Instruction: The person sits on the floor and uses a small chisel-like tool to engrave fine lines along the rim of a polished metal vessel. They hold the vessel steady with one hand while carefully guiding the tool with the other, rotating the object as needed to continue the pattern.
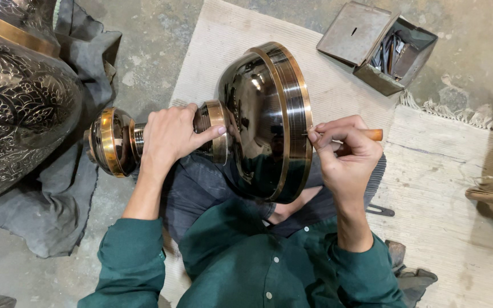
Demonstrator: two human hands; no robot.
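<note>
Brass pedestal base [258,122], dark and polished with gold-coloured bands, lies on its side across my lap, its wide bell-shaped foot towards my right and its narrow stem [138,137] pointing left. My left hand [169,137] is wrapped around the stem, fingers [178,111] curled over the top and thumb pressed against a banded collar. My right hand [343,154] pinches a small engraving tool with an orange handle [374,134], fingers tight around it, its tip against the banded rim of the foot. Under me lies a pale woven mat [446,228] on the concrete floor [144,40]. To my left a grey cloth [58,205] carries a large engraved metal vase [18,102]. Farther off, beyond the mat's edge, an open metal box [380,45] holds more small tools.
</note>
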